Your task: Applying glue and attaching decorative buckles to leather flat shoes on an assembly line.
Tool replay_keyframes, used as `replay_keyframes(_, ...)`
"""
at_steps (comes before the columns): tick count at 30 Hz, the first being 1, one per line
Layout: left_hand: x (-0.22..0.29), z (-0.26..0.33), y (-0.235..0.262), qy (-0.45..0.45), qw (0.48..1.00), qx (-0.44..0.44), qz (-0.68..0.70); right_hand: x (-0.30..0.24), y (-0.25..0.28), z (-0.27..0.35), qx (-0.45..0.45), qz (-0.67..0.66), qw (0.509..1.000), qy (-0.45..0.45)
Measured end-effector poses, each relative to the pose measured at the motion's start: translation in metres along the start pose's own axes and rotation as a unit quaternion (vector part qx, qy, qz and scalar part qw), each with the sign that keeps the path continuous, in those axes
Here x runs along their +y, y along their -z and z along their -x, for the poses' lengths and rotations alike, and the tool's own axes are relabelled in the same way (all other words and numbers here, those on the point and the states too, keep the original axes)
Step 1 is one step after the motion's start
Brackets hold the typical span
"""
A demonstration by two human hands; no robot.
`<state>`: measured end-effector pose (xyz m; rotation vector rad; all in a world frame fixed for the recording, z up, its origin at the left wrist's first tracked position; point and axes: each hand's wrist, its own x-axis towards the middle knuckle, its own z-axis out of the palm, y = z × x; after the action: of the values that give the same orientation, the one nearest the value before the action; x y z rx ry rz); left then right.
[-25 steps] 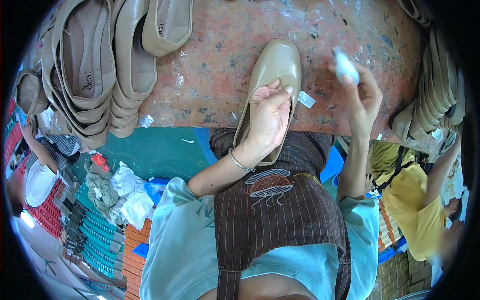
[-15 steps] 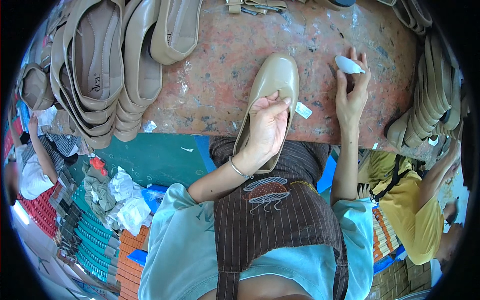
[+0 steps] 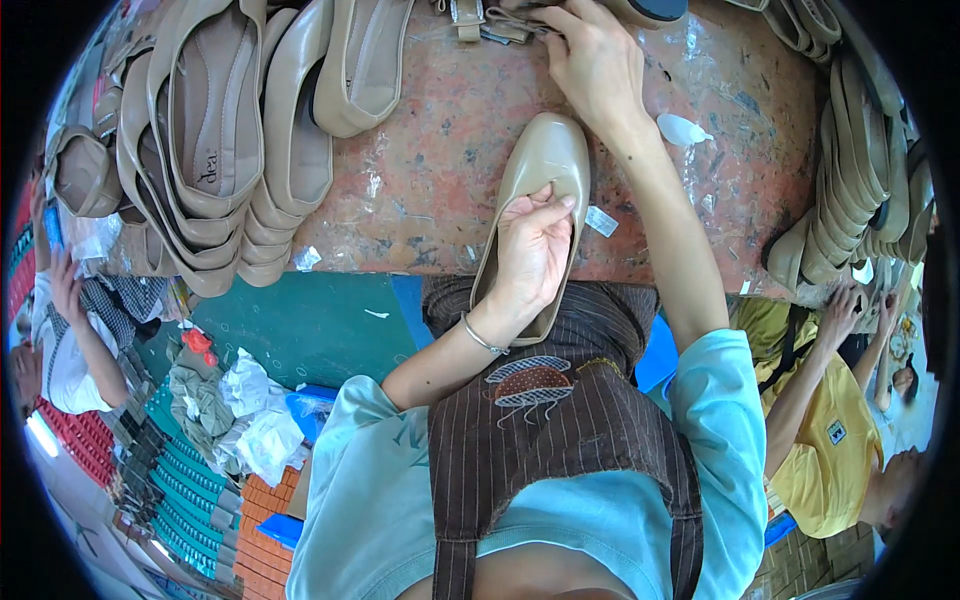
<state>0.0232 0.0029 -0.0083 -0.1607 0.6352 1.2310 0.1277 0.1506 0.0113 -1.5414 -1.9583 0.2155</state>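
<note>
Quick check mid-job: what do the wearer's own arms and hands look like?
Both the left hand and right hand are ungloved. A thin, silver-coloured bracelet circles the left wrist; the right wrist shows none. Loose, light blue short sleeves cover the upper arms, leaving both forearms bare.

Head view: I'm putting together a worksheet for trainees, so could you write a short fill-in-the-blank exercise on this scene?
1. The left hand holds a beige shoe whose toe points ____ the person's body.
2. The right hand is at the beige strips near the ____ edge of the picture.
3. The white bottle lies on the table, to the ____ of the right forearm.

Missing words: away from; top; right.
</note>
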Motion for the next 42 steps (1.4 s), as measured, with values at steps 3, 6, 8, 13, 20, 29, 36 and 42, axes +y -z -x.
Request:
replay_keyframes(3,0.000,0.001,0.003,0.009,1.000,0.014,0.008,0.005,0.013,0.015,-0.019,-0.097,0.994,-0.047)
replay_keyframes(6,0.002,0.002,0.006,0.009,0.999,0.027,0.017,-0.014,0.042,0.049,-0.078,-0.283,0.942,-0.165)
replay_keyframes(8,0.004,0.002,0.001,0.015,0.999,0.028,0.014,-0.031,0.064,0.070,-0.101,-0.472,0.803,-0.350)
replay_keyframes(13,0.005,0.001,-0.006,0.015,0.999,0.026,-0.018,-0.029,0.051,0.097,-0.130,-0.480,0.785,-0.369)
replay_keyframes(20,0.005,0.002,-0.006,0.018,0.999,0.020,-0.030,-0.034,0.046,0.093,-0.109,-0.410,0.816,-0.394)
replay_keyframes(29,0.007,0.003,-0.011,0.019,0.999,0.040,-0.012,-0.036,0.035,0.097,-0.058,-0.345,0.862,-0.368)
replay_keyframes(36,0.004,-0.005,-0.026,0.012,0.990,0.123,-0.065,-0.038,0.035,0.096,-0.070,-0.258,0.900,-0.343)
replay_keyframes(42,0.031,0.004,-0.028,0.019,0.993,0.082,-0.078,-0.041,0.051,0.101,-0.052,-0.556,0.752,-0.351)
